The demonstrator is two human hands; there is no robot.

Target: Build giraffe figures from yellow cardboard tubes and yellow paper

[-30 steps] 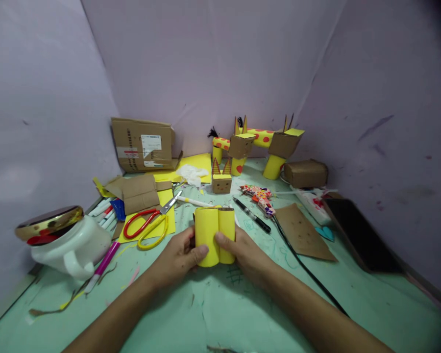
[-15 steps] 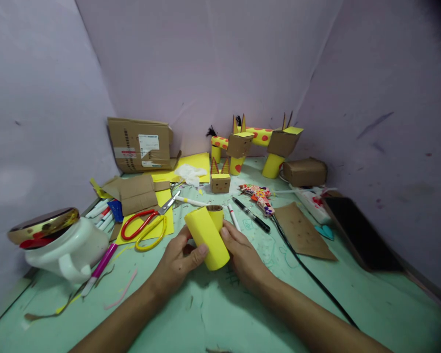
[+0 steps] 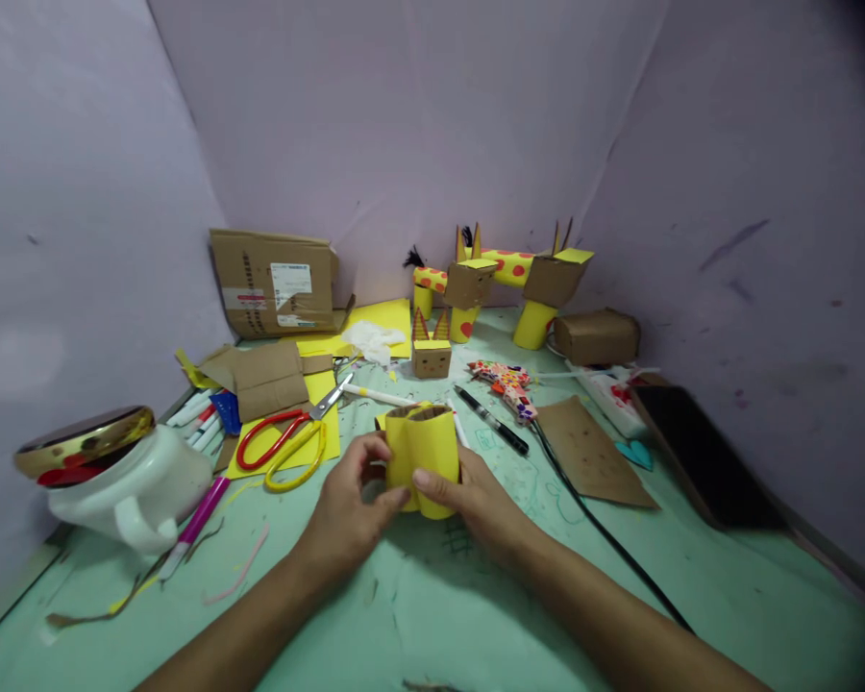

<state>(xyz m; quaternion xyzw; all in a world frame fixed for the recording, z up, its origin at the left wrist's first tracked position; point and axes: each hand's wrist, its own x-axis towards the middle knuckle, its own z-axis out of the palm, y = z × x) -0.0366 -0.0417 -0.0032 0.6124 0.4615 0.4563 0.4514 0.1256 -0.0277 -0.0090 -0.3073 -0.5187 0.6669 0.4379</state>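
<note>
Yellow tubes (image 3: pixel 422 454), tilted before, now upright beside the scissors (image 3: pixel 283 442), gripped by left hand (image 3: pixel 346 514) and right hand (image 3: pixel 477 500); joint seemingly holding.

The left hand (image 3: pixel 346 519) and right hand (image 3: pixel 482 505) are bare, with short nails and bare forearms.

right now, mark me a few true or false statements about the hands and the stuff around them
1. The left hand and right hand both grip the yellow tubes. True.
2. The scissors lie to the right of the tubes. False: they lie to the left of them.
3. The black pen lies on the table, touched by neither hand. True.
4. The small cardboard cube sits on top of the tubes. False: it stands on the table behind them, apart.
</note>
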